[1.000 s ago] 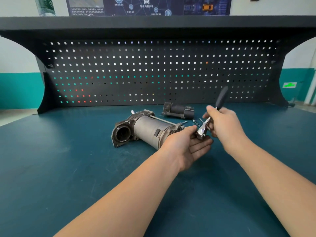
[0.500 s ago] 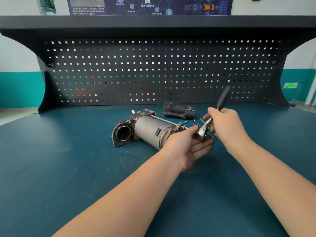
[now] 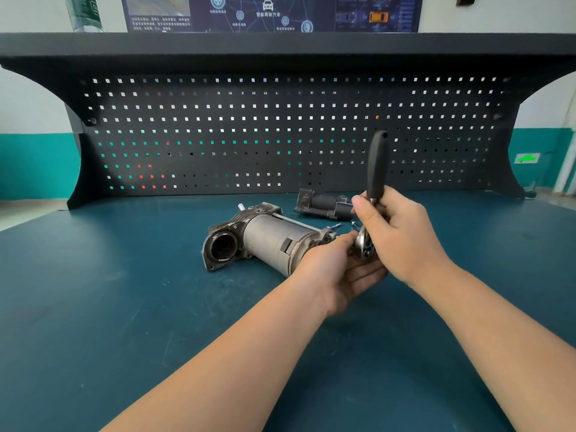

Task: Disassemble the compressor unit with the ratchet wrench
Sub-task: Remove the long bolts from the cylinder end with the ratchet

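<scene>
While the ratchet wrench (image 3: 374, 194) is gripped in the curled fingers of the right hand (image 3: 402, 235), its black handle is pointed upward and its chrome head is kept low, just beside the left hand (image 3: 336, 272). The left hand's fingers are extended beneath the head, thumb near the compressor unit (image 3: 265, 241); whether anything is pinched cannot be told. The unit is laid on its side mid-desk (image 3: 109, 307), a detached part (image 3: 324, 207) nearer the back edge.
</scene>
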Demonstrator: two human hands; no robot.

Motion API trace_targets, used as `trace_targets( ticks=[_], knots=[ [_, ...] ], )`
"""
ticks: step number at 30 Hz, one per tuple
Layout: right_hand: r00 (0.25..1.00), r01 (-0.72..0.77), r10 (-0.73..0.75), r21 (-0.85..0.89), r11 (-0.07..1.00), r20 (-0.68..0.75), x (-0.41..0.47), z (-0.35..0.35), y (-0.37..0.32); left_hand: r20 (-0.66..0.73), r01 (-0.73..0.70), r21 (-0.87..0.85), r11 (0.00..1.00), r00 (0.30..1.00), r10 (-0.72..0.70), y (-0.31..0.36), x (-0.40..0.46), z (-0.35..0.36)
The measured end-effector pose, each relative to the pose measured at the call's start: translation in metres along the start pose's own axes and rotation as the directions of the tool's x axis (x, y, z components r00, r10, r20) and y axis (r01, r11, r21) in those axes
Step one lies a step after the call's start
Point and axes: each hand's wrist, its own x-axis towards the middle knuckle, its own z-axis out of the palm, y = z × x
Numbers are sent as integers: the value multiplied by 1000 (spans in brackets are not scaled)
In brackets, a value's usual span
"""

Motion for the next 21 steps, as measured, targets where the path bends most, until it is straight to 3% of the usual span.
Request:
trace_targets(
  ticks=[3, 5, 8, 10, 11, 12, 14, 16, 19, 21],
  knots=[
    [980, -171, 170, 4, 985, -99, 5, 3, 2, -7, -3, 10, 1000, 1000, 3, 0, -1, 1],
    [921, -366, 366, 25, 930, -134, 11, 3, 9, -11, -3, 14, 1000, 1000, 3, 0, -1, 2],
    [726, -685, 688, 69, 725, -19, 19, 0, 17, -10, 1, 17, 1000, 1000, -1, -1, 1, 3],
    [579, -815, 810, 60, 576, 95, 19, -1, 18, -4, 7, 22, 1000, 1000, -7, -1, 2, 3],
    [582, -813, 807, 45, 581, 100, 18, -1, 19, -1, 10, 21, 1000, 1000, -10, -1, 1, 3],
    [650, -759, 758, 22, 650, 57, 18, -1, 20, -2, 12, 16, 1000, 1000, -12, -1, 1, 3],
    [848, -526, 523, -13, 851, -84, 16, -1, 18, -12, 11, 6, 1000, 1000, -11, 0, 1, 4],
    [962, -251, 248, -10, 968, -111, 10, -3, 7, -21, 10, 12, 1000, 1000, -9, 0, 0, 3],
    [998, 50, -45, -107, 993, 42, 0, -2, -3, -9, 0, 34, 999, 1000, 0, 0, -2, 1],
    [995, 93, -84, -169, 981, 62, -3, 3, -5, -6, -10, 34, 999, 1000, 10, 0, -2, 1]
  ],
)
